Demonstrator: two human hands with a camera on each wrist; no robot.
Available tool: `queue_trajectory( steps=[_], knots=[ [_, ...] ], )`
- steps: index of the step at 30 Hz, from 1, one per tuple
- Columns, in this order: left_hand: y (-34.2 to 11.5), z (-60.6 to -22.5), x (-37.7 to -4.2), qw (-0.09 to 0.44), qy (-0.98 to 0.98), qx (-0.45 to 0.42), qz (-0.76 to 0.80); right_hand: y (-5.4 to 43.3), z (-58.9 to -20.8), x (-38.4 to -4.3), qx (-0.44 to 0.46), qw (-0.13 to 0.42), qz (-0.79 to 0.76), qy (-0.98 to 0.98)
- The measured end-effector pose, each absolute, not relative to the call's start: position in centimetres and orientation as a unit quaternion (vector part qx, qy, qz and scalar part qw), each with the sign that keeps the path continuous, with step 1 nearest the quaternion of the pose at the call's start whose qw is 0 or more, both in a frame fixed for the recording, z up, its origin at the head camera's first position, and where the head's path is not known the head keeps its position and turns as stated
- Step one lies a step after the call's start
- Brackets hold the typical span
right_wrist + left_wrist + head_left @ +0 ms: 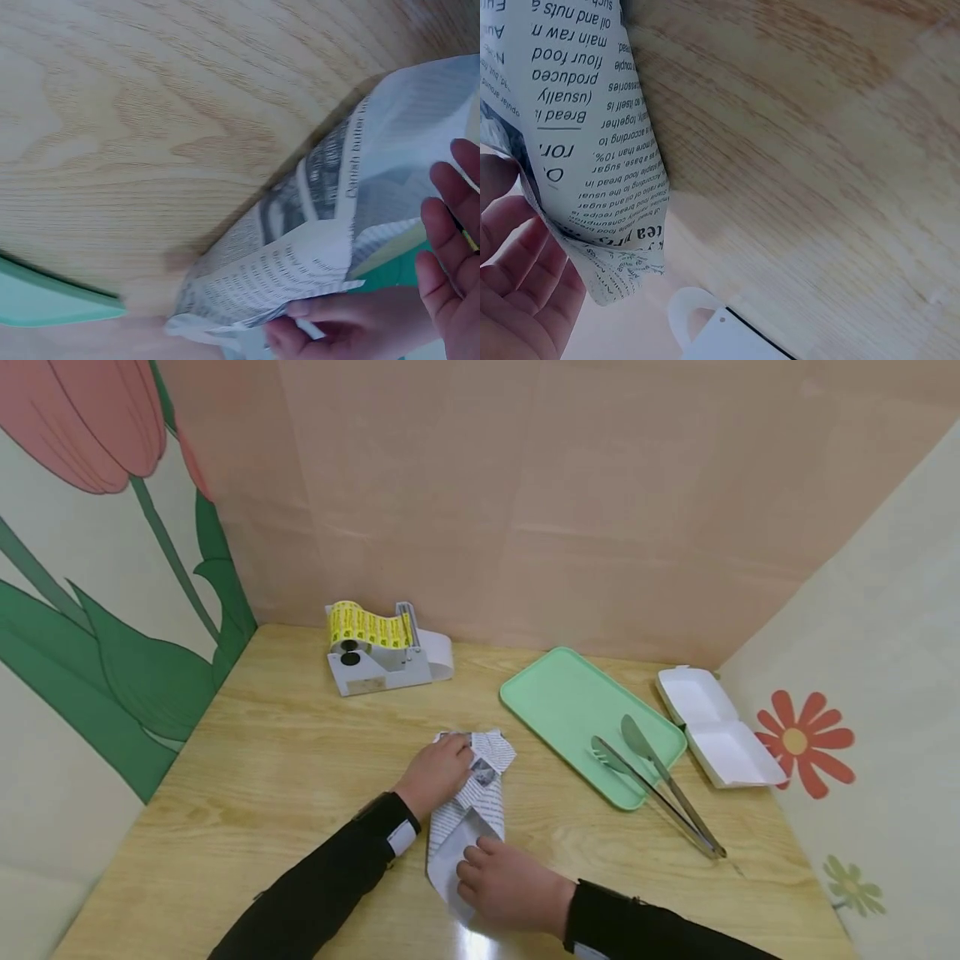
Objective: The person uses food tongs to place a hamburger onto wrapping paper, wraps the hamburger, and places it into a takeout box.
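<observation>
In the head view, a newsprint wrapper (487, 802), thin, creased and folded long and narrow, lies near 6 o'clock on the wood-grained table (300, 735). The left hand (437, 770) lies at the wrapper's 11 o'clock side; the right hand (517, 885) is at its near end, fingers bent over a pale, smooth flap. From the wrapper, a grey dispenser (386, 678) with a glossy yellow label roll (367, 627) stands at 11 o'clock. At 2 o'clock lies a round-cornered mint-green tray (555, 693); slim metal tongs (667, 776) rest partly on it. Just beyond is an opened white clamshell box (693, 693).

In the left wrist view, the wrapper spans 9 to 11 o'clock, tapering to a crumpled corner near 7; the left hand pinches its edge.

In the right wrist view, the wrapper forms a cone from 7 o'clock, widening towards 2. The right hand, at 4 o'clock, has loosely bent fingers; its thumb is out of sight, so whether it grips the paper cannot be told.
</observation>
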State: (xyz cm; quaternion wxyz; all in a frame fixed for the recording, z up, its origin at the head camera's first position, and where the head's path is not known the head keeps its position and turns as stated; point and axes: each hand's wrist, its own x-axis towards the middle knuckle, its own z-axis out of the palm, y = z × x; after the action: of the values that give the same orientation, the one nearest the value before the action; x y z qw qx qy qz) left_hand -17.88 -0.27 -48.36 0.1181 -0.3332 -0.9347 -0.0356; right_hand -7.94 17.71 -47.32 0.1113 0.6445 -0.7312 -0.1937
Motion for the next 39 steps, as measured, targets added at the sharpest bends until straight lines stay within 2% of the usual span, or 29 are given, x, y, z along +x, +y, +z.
queue_trajectory(
  steps=[7,13,20,26,34,39],
  knots=[
    [-0.1,-48.6,-18.3,0.079,-0.942,-0.322,-0.048,17.2,-48.3,-7.2,0.653,0.157,-0.211,-0.71],
    [0.0,-48.8,-18.6,0.073,-0.943,-0.323,-0.04,18.2,-48.7,-7.2,0.625,0.149,-0.26,-0.721],
    [-0.1,-48.7,-18.7,0.085,-0.943,-0.32,-0.027,18.9,-49.6,-8.6,0.636,0.127,-0.246,-0.721],
    [-0.2,-48.7,-18.6,0.093,-0.942,-0.322,-0.028,19.2,-50.2,-9.1,0.643,0.136,-0.199,-0.727],
    [-0.3,-48.6,-18.5,0.088,-0.943,-0.32,-0.033,19.5,-50.2,-9.2,0.638,0.151,-0.224,-0.721],
    [-0.3,-48.7,-18.6,0.087,-0.942,-0.32,-0.048,19.6,-50.1,-9.6,0.636,0.14,-0.217,-0.727]
  ],
)
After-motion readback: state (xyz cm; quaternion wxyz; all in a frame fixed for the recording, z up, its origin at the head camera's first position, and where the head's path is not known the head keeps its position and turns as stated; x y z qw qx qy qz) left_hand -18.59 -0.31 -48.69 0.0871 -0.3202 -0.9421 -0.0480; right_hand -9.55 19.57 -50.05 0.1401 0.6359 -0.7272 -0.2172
